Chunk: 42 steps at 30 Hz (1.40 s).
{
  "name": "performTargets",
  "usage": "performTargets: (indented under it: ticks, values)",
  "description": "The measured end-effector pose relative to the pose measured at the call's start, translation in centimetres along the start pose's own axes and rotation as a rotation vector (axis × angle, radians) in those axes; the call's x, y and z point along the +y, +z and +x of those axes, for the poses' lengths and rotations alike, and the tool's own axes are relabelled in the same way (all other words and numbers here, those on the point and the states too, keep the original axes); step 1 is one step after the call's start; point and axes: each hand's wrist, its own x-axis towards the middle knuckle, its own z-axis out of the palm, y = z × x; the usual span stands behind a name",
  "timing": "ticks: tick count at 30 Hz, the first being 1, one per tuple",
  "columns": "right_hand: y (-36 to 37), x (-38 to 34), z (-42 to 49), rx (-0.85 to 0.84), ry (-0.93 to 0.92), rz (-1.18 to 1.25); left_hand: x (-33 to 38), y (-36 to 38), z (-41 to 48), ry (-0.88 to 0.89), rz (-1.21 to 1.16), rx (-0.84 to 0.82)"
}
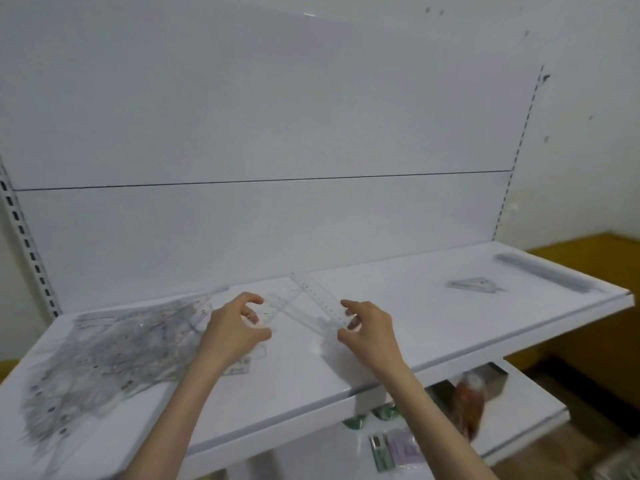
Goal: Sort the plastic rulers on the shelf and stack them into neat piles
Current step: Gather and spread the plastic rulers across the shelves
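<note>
My right grip (370,327) pinches the near end of a long ruler (318,296) between thumb and fingertips; the rest of it angles away toward the shelf's back panel. My left grip (235,327) is curled round a second ruler (273,306), clear and too blurred to tell its shape. Both are held just above the shelf (346,368).

The unsorted heap (114,351) lies to my left. Two piles sit well apart on the right: triangles (474,285) and long ones (543,271).

I judge these rulers light, thin, stiff and slick, likely to slide off each other and to snap if bent hard. I would hold them by the edges near one end, lay each flat, and square the pile with fingertips.
</note>
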Motion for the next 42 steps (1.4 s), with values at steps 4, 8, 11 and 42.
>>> performTargets:
  ticks: [4,8,11,42]
  values:
    - [-4.0,3.9,0.4,0.047,0.012,-0.036,3.2,4.7,0.6,0.073,-0.006,-0.068]
    - [-8.1,8.4,1.1,0.068,0.015,-0.04,7.0,10.0,1.7,0.102,-0.001,-0.045]
    - [-11.8,12.8,2.0,0.103,0.024,-0.026,10.5,14.9,2.5,0.093,-0.025,-0.028]
    - [-34.7,43.0,15.3,0.064,0.132,-0.542,26.0,40.0,6.8,0.232,0.148,-0.107]
